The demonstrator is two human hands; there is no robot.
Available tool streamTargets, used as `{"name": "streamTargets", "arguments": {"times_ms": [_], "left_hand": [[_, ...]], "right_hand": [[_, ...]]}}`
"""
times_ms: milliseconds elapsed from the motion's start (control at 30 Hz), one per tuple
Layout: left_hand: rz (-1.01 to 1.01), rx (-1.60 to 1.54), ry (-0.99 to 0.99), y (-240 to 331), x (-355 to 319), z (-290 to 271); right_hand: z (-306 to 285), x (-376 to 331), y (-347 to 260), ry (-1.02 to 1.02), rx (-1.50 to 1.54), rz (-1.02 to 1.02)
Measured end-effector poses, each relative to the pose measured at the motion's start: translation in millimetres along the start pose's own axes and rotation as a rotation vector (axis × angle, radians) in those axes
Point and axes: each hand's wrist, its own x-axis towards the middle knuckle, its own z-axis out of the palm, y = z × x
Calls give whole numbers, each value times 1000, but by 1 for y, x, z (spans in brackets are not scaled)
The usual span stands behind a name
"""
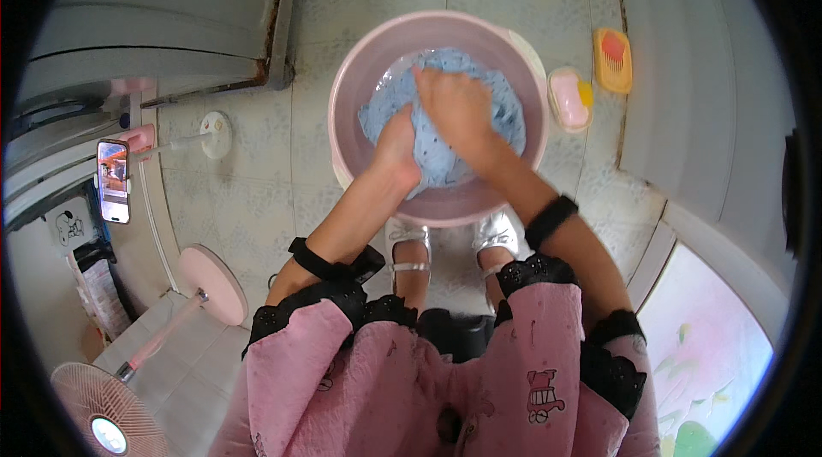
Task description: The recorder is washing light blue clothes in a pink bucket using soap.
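A pink round basin (341, 106) stands on the floor in front of my feet. In it lies a bunched light-blue cloth (445, 168) with small dark spots, and it looks wet. My right hand (456, 108) is closed on the cloth from above, fingers curled in. Close beside it, my left hand (396, 142) grips the cloth's left part; its fingertips are hidden in the folds. The two hands are nearly touching near the basin's middle.
Right of the basin sit a soap dish (571, 100) with a pink bar and an orange-yellow brush (613, 61). At left are a phone (113, 181) on a stand and a pink fan (107, 414) with a round base (211, 284). A grey cabinet (163, 12) stands at far left.
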Motion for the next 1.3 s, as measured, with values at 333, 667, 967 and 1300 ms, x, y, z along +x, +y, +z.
{"name": "streamTargets", "arguments": {"times_ms": [333,667,967,1300], "left_hand": [[28,173,86,-2,-15,-7],[129,563,-94,108,-94,20],[444,590,-172,101,-121,45],[450,-327,-220,-1,-106,21]], "right_hand": [[9,-5,-6,-61,4,66],[-114,4,-25,-434,803,129],[-230,19,-38,-739,-42,-374],[-115,-27,2,55,292,247]]}}
